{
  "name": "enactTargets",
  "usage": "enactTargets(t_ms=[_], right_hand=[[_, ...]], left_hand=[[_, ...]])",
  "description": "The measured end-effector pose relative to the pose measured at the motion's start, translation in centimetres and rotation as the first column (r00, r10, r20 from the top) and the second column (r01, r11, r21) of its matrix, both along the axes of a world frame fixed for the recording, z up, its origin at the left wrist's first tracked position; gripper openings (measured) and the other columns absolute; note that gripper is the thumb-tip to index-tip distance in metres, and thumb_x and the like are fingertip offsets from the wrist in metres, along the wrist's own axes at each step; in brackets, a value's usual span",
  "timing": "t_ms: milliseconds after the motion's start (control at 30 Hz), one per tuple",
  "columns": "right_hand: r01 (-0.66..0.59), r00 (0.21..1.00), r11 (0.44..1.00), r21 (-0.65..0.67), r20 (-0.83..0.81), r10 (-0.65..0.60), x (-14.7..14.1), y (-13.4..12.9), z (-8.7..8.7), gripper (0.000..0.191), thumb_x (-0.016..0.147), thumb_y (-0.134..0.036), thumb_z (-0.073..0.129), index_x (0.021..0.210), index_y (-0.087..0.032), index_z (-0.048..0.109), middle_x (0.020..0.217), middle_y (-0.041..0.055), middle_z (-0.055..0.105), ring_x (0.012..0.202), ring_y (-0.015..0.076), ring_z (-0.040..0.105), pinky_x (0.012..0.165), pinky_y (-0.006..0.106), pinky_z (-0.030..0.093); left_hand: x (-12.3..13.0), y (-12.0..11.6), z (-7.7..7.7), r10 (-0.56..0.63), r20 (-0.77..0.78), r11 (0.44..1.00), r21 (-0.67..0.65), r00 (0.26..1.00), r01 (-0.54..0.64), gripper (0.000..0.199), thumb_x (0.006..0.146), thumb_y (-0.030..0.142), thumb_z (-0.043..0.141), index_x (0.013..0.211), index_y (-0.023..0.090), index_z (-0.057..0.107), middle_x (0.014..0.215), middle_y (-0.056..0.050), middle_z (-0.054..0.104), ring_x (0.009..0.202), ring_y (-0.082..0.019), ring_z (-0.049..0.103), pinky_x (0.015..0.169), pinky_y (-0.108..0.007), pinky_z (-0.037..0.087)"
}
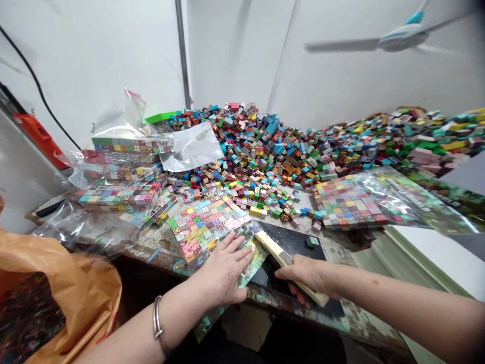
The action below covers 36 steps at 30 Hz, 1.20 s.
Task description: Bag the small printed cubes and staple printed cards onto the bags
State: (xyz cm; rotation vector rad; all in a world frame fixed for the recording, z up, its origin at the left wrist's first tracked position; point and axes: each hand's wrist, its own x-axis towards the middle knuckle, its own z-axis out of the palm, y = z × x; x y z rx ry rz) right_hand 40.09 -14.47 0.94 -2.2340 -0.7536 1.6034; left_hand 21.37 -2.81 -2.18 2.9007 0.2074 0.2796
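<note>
Block bag [204, 227] — left hand [223, 270] flat, open on it | right hand [303, 273] gripping sealer bar [282, 258]

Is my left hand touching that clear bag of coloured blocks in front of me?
Touching. The head view shows the left hand lying flat on the near end of the bag of blocks.

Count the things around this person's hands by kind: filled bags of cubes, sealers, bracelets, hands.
Hands: 2, left hand flat on a bag, right hand on the sealer bar
Filled bags of cubes lying flat in front: 2, one under the left hand, one to the right
Sealer: 1
Bracelet: 1
Total: 6
The stack of bags at left is too jumbled to count.
</note>
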Motion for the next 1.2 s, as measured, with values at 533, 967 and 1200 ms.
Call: enactTargets(t_ms=[533,967,1200], right_hand=[[-0.029,0.999,0.997,0.070,0.046,0.026,-1.2,-1.0,0.8,0.018,0.071,-0.033,0.044,0.062,-0.018,0.050,0.050,0.0011,0.054,0.043,0.0139,0.052,0.042,0.025,0.042],[-0.191,0.835,0.978,0.080,0.538,0.118,1.1,-4.3,2.4,0.013,0.064,-0.029,0.054,0.064,-0.017,0.058,0.063,0.0033,0.060,0.065,0.0203,0.056,0.054,0.027,0.036],[0.301,0.951,0.935,0.186,0.018,-0.310,-2.4,-9.5,3.1,0.036,0.073,-0.050,0.052,0.095,-0.023,0.062,0.096,0.0072,0.067,0.093,0.0258,0.060,0.075,0.031,0.049]], left_hand=[[-0.1,-0.1,-0.2,0.007,0.028,0.999,0.032,1.000,-0.008,0.068,0.067,0.035,0.056,0.131,0.017,0.040,0.133,-0.004,0.046,0.130,-0.027,0.028,0.111,-0.042,0.007],[0.4,-1.4,-0.9,0.093,0.047,0.990,0.100,0.995,-0.097,0.064,0.068,0.032,0.054,0.128,0.014,0.044,0.132,-0.005,0.047,0.131,-0.027,0.025,0.111,-0.045,0.005],[0.5,-1.0,-0.3,0.078,0.024,0.994,0.077,0.997,-0.080,0.072,0.069,0.046,0.060,0.130,0.013,0.041,0.134,-0.008,0.045,0.132,-0.029,0.024,0.111,-0.047,0.008]])
